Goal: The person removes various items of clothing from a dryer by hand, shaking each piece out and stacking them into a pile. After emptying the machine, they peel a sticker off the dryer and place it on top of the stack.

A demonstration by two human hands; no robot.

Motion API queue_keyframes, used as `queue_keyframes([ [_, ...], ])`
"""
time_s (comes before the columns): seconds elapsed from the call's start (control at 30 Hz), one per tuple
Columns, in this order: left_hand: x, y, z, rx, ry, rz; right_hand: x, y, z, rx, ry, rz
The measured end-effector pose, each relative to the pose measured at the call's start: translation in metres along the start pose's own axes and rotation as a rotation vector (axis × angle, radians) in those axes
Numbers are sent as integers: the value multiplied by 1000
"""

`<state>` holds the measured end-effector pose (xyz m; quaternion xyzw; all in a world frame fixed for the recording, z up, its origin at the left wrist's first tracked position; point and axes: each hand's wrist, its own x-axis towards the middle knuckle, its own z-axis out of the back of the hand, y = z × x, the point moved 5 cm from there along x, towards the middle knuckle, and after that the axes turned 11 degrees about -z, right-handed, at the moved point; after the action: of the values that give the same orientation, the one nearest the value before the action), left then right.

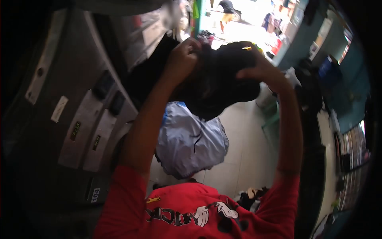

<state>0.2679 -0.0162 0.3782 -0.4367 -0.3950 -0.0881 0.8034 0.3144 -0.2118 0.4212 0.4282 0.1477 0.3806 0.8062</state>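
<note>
A dark bundle of cloth (223, 75), likely a garment, is held up in front of me at chest height or higher. My left hand (185, 57) is closed in a fist on its left side. My right hand (260, 67) grips the right side, thumb toward me and fingers partly hidden behind the fabric. Small yellow marks show near the right fingertips. Below the cloth stands a large grey-blue fabric bag or covered basket (193, 139) on the floor. The cloth's exact kind is too dark to make out.
To my left is a dark machine front (79, 131) with panels, small displays and a 104 label (95, 195). Pale tiles (234, 147) cover the floor, with a pile of clothes (252, 197) at lower right. Past the bright doorway, a person (227, 14) is outside.
</note>
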Motion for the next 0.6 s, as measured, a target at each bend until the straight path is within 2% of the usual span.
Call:
queue_keyframes([
  [0.07, -17, 39, -23, 137, 10, -11, -3, -46, -8, -407, -10, -72],
  [0.13, -37, 47, -33, 349, 196, -39, -3, -96, -10, -614, -108, -4],
  [0.2, -52, 69, -40, 236, 210, 178, -13, -123, -9, -637, -147, -27],
  [0.27, -57, 72, -39, 278, 218, 112, -18, -134, -8, -817, -298, 99],
  [0.3, -57, 70, -37, 275, 242, 119, -16, -139, 0, -818, -401, 75],
  [0.33, -57, 67, -34, 275, 261, 127, -15, -145, 5, -816, -393, 78],
  [0.37, -56, 67, -32, 281, 255, 136, -13, -154, 12, -766, -412, -39],
  [0.4, -56, 66, -35, 309, 343, 134, -9, -160, 15, -712, -429, -155],
  [0.43, -55, 65, -39, 337, 431, 133, -3, -162, 12, -706, -418, -143],
  [0.47, -56, 63, -40, 348, 424, 146, 4, -168, 9, -782, -472, -207],
  [0.53, -58, 66, -41, 603, 582, 210, 26, -186, 1, -850, -515, -246],
  [0.6, -53, 93, -32, 610, 633, 320, 47, -196, -2, -865, -601, -308],
])
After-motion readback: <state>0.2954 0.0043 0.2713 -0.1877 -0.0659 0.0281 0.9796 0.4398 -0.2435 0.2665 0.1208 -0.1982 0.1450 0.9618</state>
